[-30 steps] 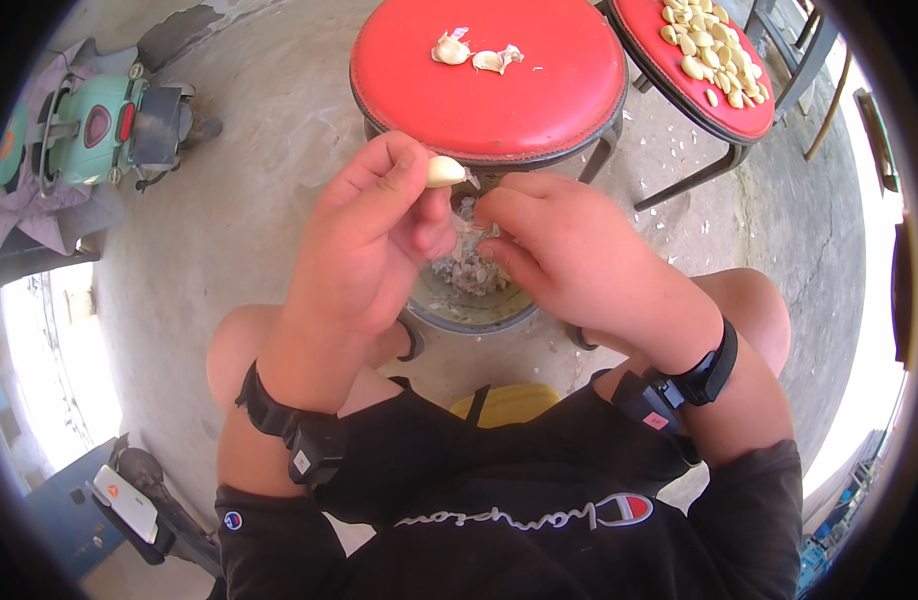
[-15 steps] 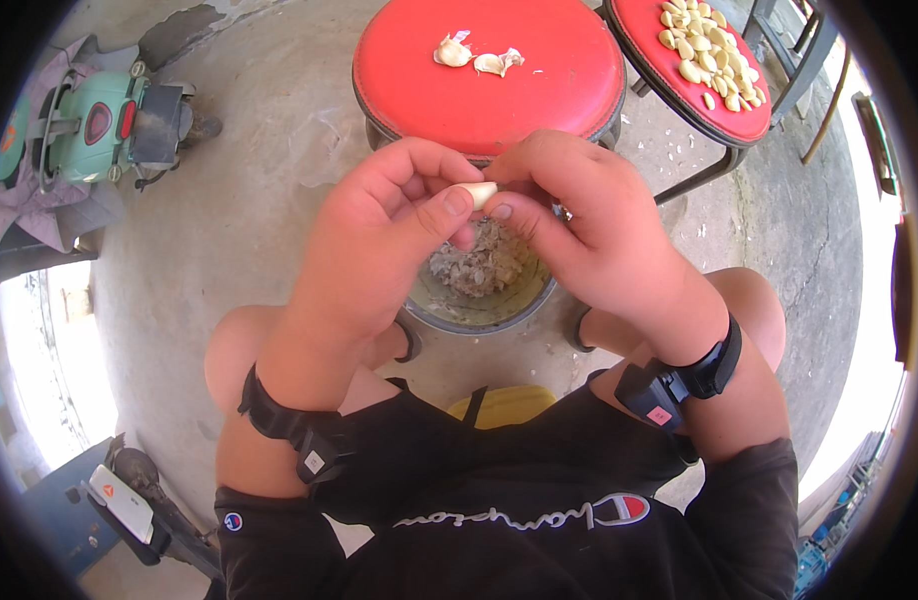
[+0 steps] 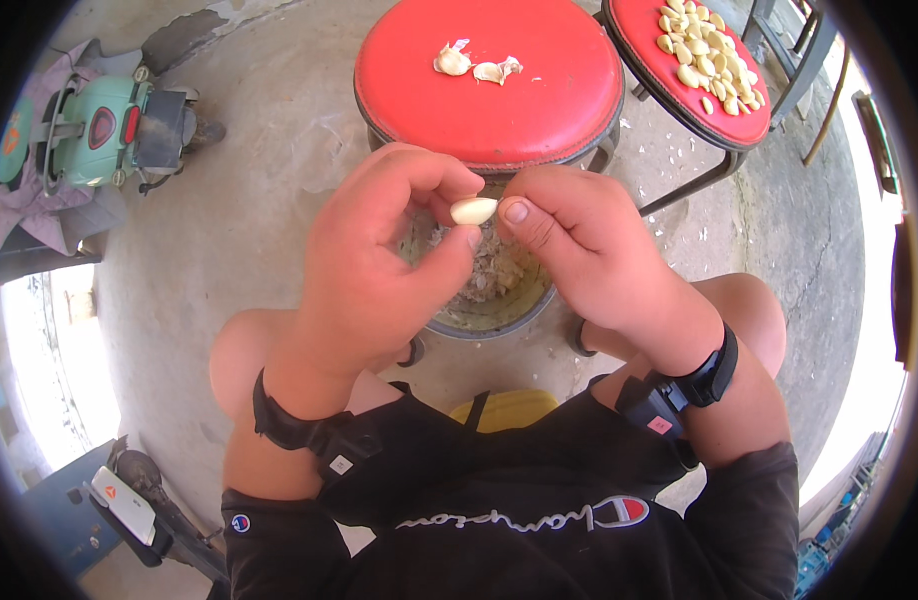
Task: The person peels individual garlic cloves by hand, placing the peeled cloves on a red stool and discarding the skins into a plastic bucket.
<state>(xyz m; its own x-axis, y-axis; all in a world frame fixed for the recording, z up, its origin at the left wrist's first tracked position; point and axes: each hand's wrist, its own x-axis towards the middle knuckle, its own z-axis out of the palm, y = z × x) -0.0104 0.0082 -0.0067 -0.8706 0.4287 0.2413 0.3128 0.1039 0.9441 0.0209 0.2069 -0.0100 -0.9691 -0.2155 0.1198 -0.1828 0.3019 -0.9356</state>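
Observation:
A pale, smooth garlic clove [image 3: 474, 211] is between the thumb and fingertips of my left hand [image 3: 379, 240]. At the clove's pointed right end, the thumb and bent forefinger of my right hand [image 3: 584, 235] are pinched together on its tip. Below both hands is a round metal bowl [image 3: 484, 331], partly covered by them. Papery garlic skins [image 3: 494, 275] are heaped inside it. Beyond my hands, a garlic piece in its skin [image 3: 451, 59] and some unpeeled cloves [image 3: 496, 72] rest on a round red stool [image 3: 409, 115].
A second red stool [image 3: 744, 125] at the far right bears a pile of peeled garlic cloves [image 3: 714, 55]. Bits of skin are scattered on the concrete floor [image 3: 229, 230]. At the left stands a mint-green scooter [image 3: 104, 125]. Something yellow [image 3: 514, 408] is beneath me, between my legs.
Both hands have come slightly down toward me. My left fingers have opened out around the clove, showing more of it, and my right fingers have drawn closer together at its tip.

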